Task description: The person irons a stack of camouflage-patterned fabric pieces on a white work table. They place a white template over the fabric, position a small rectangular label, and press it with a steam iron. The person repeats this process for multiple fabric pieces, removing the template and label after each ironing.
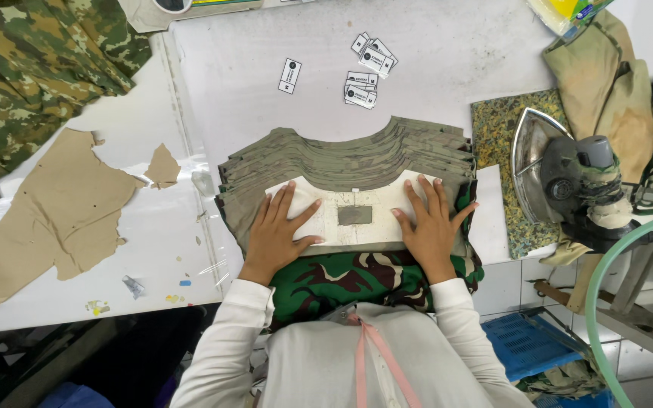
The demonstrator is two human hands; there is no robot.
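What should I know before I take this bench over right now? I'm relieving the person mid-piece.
Left hand and right hand both press flat on the white template, empty. It lies on the stack of olive cut pieces; its grey rectangular window is open between them. Iron is parked on its patterned mat, right. Small labels lie loose beyond the stack; none sits in the window yet.

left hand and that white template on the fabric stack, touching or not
Touching. The head view shows the left hand pressed flat on the white template, fingers spread across its left end, no gap visible.
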